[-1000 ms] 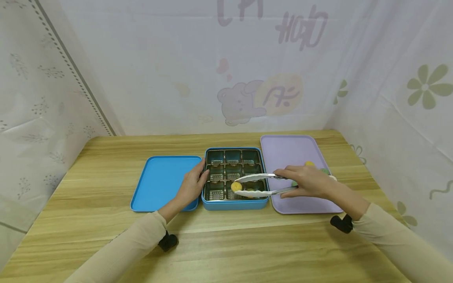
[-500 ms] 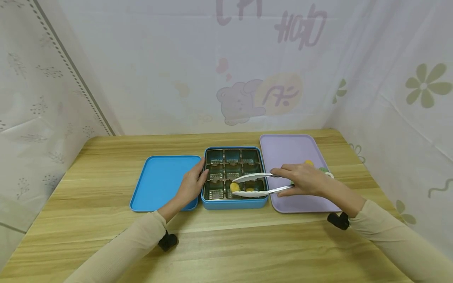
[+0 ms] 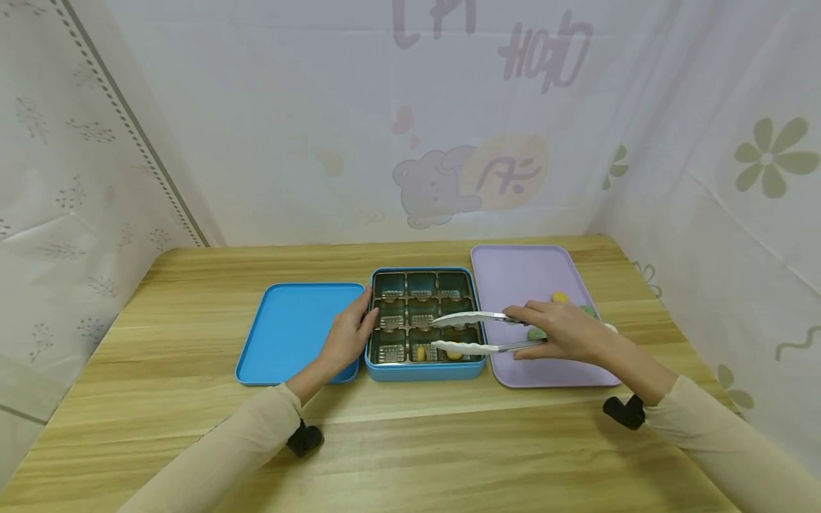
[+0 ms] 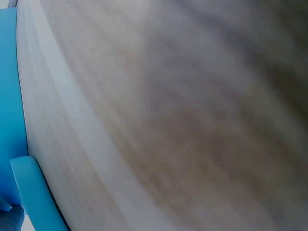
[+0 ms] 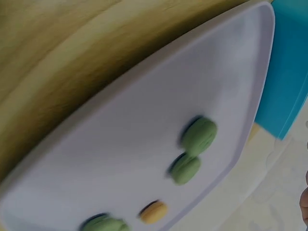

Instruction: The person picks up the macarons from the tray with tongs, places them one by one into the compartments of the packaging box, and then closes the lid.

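Observation:
My right hand (image 3: 561, 331) holds a pair of tongs (image 3: 465, 349), whose pale scalloped tips stand spread over the front of the blue box (image 3: 426, 372). Beneath them, a yellow macaron (image 3: 420, 353) stands on edge in the front middle compartment of the box's dark insert. Another yellow macaron (image 3: 454, 351) is in the front right compartment, partly covered by the lower tong arm. My left hand (image 3: 346, 335) rests against the box's left wall, fingers along the side and thumb near the rim. In the left wrist view only a bit of that hand (image 4: 11, 220) shows at the corner.
A purple tray (image 3: 519, 271) right of the box bears green macarons (image 5: 198, 136) and a yellow-orange one (image 5: 154, 212), partly behind my right hand. Left of the box lies a blue lid (image 3: 291, 328). Patterned cloth (image 3: 288, 142) hangs behind the wooden table (image 3: 410, 442).
The yellow macaron between the tong tips has been let go and now sits in the front middle compartment. The tongs have shifted slightly right. My left hand has stayed put.

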Action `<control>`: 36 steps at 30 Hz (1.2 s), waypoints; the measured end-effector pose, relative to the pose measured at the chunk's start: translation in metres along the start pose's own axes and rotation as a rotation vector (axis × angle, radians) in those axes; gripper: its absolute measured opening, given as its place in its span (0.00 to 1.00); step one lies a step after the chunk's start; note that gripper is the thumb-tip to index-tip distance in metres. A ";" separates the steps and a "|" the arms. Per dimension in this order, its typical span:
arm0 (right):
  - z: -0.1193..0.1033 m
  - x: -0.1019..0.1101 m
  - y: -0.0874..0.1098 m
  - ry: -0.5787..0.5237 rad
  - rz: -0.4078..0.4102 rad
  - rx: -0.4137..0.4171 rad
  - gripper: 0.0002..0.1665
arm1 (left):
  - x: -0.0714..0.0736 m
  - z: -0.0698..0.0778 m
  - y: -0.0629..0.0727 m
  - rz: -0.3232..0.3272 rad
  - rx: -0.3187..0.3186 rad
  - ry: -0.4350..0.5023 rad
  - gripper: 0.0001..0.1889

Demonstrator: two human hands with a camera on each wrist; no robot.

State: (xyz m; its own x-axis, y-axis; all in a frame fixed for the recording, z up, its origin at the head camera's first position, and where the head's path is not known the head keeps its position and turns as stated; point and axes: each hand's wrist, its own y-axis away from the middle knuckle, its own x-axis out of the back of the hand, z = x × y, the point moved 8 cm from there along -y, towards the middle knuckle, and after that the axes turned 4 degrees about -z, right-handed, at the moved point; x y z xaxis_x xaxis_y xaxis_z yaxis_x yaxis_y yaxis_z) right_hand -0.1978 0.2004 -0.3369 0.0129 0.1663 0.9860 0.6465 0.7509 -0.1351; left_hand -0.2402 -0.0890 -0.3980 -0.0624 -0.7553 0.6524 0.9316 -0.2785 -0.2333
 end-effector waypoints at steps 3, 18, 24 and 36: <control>0.009 0.003 0.010 0.002 0.032 -0.032 0.38 | 0.000 -0.001 0.000 0.000 0.010 0.004 0.26; 0.075 0.019 0.090 0.017 0.139 -0.282 0.39 | 0.000 0.000 0.000 0.003 0.004 0.006 0.26; 0.105 0.017 0.124 0.044 0.099 -0.455 0.38 | 0.000 0.000 -0.001 0.002 0.007 0.011 0.26; 0.128 0.012 0.152 0.075 0.056 -0.521 0.36 | -0.001 -0.001 0.000 0.002 0.011 0.002 0.26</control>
State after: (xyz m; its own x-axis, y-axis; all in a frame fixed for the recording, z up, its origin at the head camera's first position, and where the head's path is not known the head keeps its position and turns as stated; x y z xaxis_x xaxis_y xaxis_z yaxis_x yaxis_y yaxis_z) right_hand -0.1969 0.3981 -0.3579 0.1006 0.1365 0.9855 0.9364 0.3218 -0.1401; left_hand -0.2405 -0.0891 -0.3990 -0.0608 -0.7570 0.6506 0.9357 -0.2702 -0.2269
